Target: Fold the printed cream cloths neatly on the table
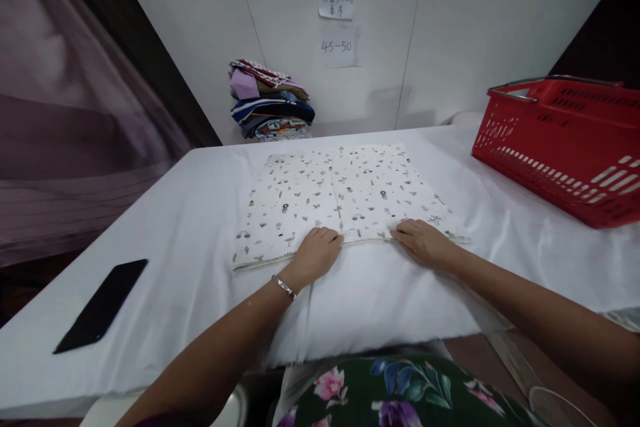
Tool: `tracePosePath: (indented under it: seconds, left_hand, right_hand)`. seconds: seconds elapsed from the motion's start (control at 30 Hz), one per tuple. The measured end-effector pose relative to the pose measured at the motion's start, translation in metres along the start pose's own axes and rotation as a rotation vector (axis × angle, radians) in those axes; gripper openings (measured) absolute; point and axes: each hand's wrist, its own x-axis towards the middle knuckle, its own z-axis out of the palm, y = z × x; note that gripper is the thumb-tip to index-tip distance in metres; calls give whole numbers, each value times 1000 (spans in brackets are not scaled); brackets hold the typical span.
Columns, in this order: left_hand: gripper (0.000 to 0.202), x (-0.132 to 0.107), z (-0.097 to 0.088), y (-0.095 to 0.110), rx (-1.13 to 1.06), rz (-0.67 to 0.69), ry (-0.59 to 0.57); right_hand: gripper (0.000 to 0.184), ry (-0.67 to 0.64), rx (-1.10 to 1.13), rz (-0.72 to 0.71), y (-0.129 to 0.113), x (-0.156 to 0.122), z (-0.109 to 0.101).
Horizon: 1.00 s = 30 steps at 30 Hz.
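Observation:
A white printed cloth (305,193) with small plants, birds and rainbows lies folded in a flat rectangle on the table, a crease running down its middle. My left hand (316,252) is closed on the near edge, just left of that crease, and a bracelet (284,287) circles its wrist. Farther right along the same edge, my right hand (423,241) has its fingers bent together over the fabric. Both thumbs are mostly hidden. The cloth lies flat beyond the hands.
A white sheet (185,213) covers the table. At the left lies a black phone-like slab (103,307). A stack of folded fabrics (273,103) stands by the back wall, and a red basket (560,147) sits at the right. Paper notes (340,47) hang on the wall.

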Motion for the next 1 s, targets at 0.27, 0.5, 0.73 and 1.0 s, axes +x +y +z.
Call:
tracePosePath:
  seconds: [0.27,0.5,0.73,1.0]
  left_hand:
    - [24,10,1,6,137,-1,-41]
    - [27,-1,-1,0,74,3,74]
    - [27,-3,-1,-2,23,17,87]
    - [26,-1,1,1,-30,-2,-18]
  right_hand:
    - [30,-12,-64,-2,4,2,1]
    - [32,90,6,61,4,-4,-9]
    - [29,102,25,95,2,-5,-14]
    - [23,65,68,87,1,-10,-5]
